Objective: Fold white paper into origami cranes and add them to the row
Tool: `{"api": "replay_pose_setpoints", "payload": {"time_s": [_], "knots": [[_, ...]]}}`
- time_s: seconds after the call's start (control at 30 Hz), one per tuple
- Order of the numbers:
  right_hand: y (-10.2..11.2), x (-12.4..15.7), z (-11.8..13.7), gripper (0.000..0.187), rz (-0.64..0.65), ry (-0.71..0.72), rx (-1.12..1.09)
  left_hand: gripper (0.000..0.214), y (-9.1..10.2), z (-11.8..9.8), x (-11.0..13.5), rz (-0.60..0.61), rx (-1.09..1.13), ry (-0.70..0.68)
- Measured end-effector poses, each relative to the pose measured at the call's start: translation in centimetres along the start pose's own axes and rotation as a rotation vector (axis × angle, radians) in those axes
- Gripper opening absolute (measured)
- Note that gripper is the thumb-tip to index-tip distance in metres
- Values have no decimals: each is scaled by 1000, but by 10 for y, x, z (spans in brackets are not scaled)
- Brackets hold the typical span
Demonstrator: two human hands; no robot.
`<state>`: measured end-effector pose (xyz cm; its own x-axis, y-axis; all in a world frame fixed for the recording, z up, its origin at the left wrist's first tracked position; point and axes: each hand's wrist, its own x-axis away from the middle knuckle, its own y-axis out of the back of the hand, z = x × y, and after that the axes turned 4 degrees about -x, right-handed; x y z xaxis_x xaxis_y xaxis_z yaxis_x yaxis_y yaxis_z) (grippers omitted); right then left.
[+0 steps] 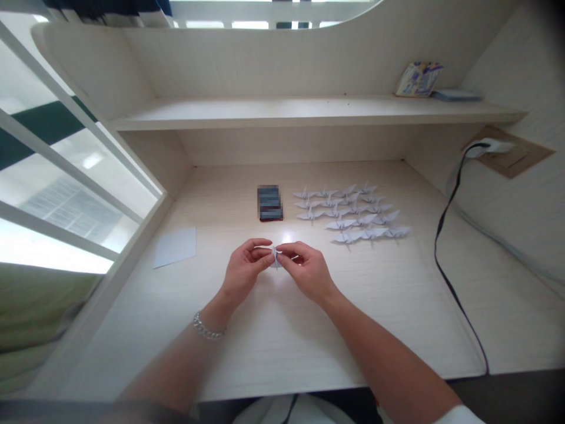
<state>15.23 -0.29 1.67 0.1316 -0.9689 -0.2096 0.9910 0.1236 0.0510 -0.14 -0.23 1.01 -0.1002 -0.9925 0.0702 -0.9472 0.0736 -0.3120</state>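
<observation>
Head view — hands point(245, 268) point(310, 270) hold folded paper point(276, 259) over a pale desk point(273, 347), shelf point(282, 110) behind.

A silver chain bracelet point(210, 335) and white sleeve point(459, 416) are worn.

A small, slim piece of folded white paper point(276, 259), its narrow edge facing the near side, sits pinched between the left hand point(247, 262) and the right hand point(308, 268) at the scene's middle, its finer creases too small to make out.
</observation>
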Motion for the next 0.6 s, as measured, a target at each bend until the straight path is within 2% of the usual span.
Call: {"api": "replay_pose_setpoints", "payload": {"time_s": [0.17, 0.43, 0.6], "knots": [[3, -1, 1, 14, 23, 5, -37, 38, 2, -2, 1, 32, -71, 44], [7, -6, -6, 15, 60, -128, -85, 39, 4, -2, 0, 67, -104, 97], [12, -9, -8, 13, 167, -181, -65, 39, 5, -2, 1, 98, -156, 115]]}}
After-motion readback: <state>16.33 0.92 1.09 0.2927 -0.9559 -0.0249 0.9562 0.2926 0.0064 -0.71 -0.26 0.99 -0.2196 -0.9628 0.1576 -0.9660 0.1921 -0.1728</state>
